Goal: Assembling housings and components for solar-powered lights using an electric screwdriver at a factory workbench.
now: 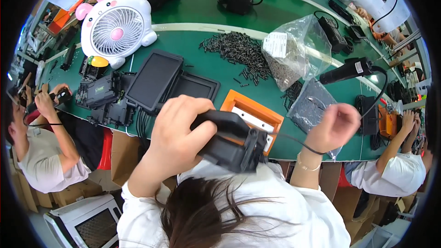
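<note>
Left hand [180, 131] is clasping the black unit [224, 154] by its handle [226, 123], presumably to bear its weight, before an orange frame [255, 109] lying to the hand's right. Right hand [334, 126] is hanging half-curled by the cable [302, 143]; blur is hiding whether it's pinching anything.
</note>
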A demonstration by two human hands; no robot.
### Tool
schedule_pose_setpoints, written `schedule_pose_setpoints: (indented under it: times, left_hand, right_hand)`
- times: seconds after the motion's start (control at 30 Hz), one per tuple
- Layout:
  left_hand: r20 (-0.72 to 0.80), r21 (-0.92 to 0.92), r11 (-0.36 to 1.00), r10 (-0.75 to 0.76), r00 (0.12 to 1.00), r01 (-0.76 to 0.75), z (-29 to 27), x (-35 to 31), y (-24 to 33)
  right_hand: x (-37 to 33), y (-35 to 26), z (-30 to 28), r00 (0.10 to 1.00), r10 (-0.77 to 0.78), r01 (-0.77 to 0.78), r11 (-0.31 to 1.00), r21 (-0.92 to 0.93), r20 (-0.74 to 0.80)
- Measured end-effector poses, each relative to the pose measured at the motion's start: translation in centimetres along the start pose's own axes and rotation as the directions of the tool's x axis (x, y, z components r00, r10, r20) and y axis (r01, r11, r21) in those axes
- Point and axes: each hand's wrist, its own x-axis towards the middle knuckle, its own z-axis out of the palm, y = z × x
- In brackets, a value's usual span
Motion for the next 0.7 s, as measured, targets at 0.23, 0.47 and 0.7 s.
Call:
schedule_pose_setpoints:
  times: [0.23, 0.47, 0.7]
  left_hand:
    - [0.138, 0.279, 0.932, 0.197, 0.971, -0.229, 6.4, 1.0, 1.3]
    - [0.219, 0.203, 0.912, 0.314, 0.924, -0.357, 8.7, 2.7, 1.8]
    - [0.270, 0.262, 0.907, 0.259, 0.928, -0.329, 9.1, 3.0, 1.8]
  right_hand:
    - [4.6, 6.3, -0.7, 0.979, 0.186, -0.158, 0.953, -0.257, 0.089]
    - [5.1, 6.1, 2.2, 0.953, 0.285, -0.302, 0.918, 0.258, 0.104]
    - [6.1, -1.7, -0.8, 0.853, -0.058, -0.444, 0.439, 0.781, 0.518]
